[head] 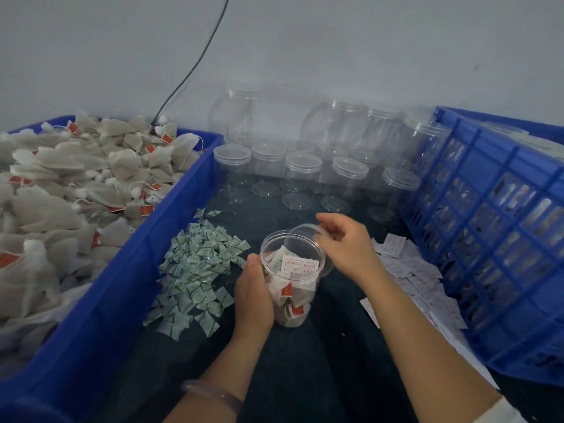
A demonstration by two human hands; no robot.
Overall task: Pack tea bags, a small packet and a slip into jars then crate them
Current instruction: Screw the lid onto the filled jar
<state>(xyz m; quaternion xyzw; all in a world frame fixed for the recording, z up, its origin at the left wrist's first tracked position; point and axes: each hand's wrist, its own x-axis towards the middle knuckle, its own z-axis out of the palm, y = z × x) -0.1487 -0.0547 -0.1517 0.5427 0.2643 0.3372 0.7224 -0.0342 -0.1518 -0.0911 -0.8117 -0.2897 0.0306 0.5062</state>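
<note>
One clear jar [291, 288] is held just below the middle of the frame, its side gripped by the left hand [253, 297], whose thumb and palm are wrapped round the wall on the left; the far fingers are hidden behind the jar. A clear lid [305, 235] is pinched at its edge by the curled fingers [328, 222] of the right hand [345, 245] and is held tilted over the right side of the jar's open mouth, not seated on it. Inside the jar, tea bags [290, 305] with red tags are packed below, and a white slip [299, 265] with red print and a small packet [276, 264] are laid on top.

Green-and-white packets [195, 270] are scattered on the dark tabletop [320, 355] left of the jar, and loose slips [409, 270] to its right. A blue tub [122, 285] heaped with tea bags [61, 193] fills the left of the frame, and a blue slatted crate [488, 239] the right. Empty lidded jars [302, 175] are grouped above centre, against a pale wall [335, 41] down which a dark cable [195, 62] is run.
</note>
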